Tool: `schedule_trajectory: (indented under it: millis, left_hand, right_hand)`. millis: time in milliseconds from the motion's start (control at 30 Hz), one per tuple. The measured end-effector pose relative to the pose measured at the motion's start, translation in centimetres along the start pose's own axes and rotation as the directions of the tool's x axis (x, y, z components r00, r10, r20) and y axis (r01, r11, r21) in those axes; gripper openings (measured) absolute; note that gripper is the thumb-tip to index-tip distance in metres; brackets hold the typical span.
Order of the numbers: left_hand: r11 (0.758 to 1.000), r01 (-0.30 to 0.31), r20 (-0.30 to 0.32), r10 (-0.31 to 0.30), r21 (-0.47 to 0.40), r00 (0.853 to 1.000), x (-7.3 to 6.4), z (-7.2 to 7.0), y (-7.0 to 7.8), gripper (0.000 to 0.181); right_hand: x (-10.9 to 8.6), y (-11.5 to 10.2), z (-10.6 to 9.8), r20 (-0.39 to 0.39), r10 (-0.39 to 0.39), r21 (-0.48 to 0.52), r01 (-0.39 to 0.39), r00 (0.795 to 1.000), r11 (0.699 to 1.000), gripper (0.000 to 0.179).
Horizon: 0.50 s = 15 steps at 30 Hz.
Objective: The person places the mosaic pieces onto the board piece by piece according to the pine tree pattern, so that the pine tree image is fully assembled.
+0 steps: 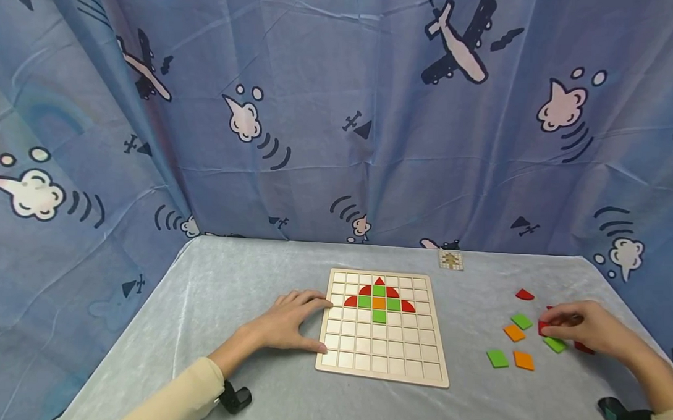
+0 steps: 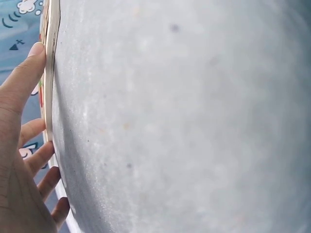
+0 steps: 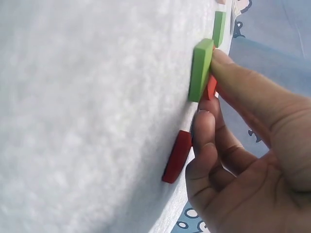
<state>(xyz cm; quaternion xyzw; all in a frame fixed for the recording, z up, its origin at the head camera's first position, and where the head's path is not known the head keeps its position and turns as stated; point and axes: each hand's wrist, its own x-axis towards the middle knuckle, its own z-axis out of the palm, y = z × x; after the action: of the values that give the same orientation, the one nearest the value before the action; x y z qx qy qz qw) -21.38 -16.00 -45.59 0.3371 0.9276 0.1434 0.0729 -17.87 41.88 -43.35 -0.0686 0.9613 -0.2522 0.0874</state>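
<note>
- A red piece (image 1: 541,329) is sitting in the right hand's (image 1: 588,330) pinch, well right of the gridded board (image 1: 359,345), just beside a green tile (image 1: 555,345).
- Picking it up seems the step in hand; the next move probably calls for lifting it without nudging its neighbour.
- The left hand (image 1: 288,320) is touching the board's left edge, fingers spread.
- The board's cells are holding an arrow-like pattern (image 1: 379,303).

The board (image 1: 380,347) looks smooth wood, the tablecloth (image 1: 262,269) matt fabric.
</note>
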Motion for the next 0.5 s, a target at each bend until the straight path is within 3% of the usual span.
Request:
schedule_trajectory:
  millis: [133,333,500]
  left_hand:
    - [1.000,0.001,0.003,-0.001,-0.005,1.000,-0.04,-0.02,0.02,0.087]
    - [1.000,0.000,0.003,0.000,-0.007,1.000,-0.05,-0.05,0.12,0.087]
    - [1.000,-0.002,-0.001,0.002,-0.006,1.000,-0.04,-0.06,0.14,0.086]
  right_hand:
    - [-0.06,0.06,0.23,0.007,-0.012,0.013,0.012,1.000,1.000,0.027]
    - [-0.25,0.26,0.09,0.043,-0.095,0.087,0.091,0.995,0.992,0.020]
    - [-0.23,0.11,-0.38,0.040,-0.099,0.105,0.095,0.994,0.990,0.025]
